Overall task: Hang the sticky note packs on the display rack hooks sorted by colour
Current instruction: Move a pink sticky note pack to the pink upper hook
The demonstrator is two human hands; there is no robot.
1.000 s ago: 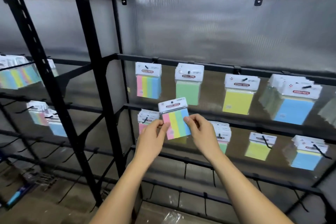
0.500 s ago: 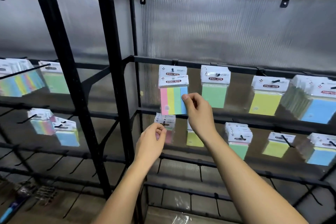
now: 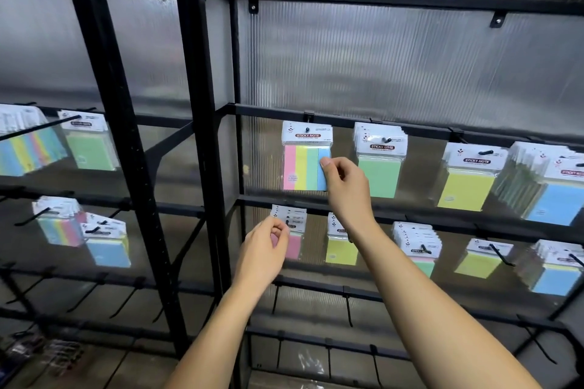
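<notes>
A multicolour sticky note pack (image 3: 303, 164) with pink, yellow, green and blue stripes hangs on the upper-left hook (image 3: 307, 129) of the black display rack (image 3: 347, 123). My right hand (image 3: 343, 181) pinches its blue right edge between thumb and fingers. Lower down, my left hand (image 3: 264, 249) hovers with loosely curled fingers in front of the pink packs (image 3: 294, 230) on the row below; whether it touches them I cannot tell. Green packs (image 3: 379, 167), yellow packs (image 3: 467, 183) and blue packs (image 3: 553, 196) hang to the right.
The lower row holds yellow packs (image 3: 341, 246), a mixed stack (image 3: 417, 246), more yellow (image 3: 480, 259) and blue (image 3: 556, 271). The left rack bay carries multicolour (image 3: 28, 142), green (image 3: 88, 145) and blue packs (image 3: 107, 246). Bare hooks (image 3: 347, 309) project from the bottom rails.
The multicolour pack rose from chest height onto the upper-left hook. My left hand let go of it and dropped to the pink packs; my right hand stayed on its blue edge.
</notes>
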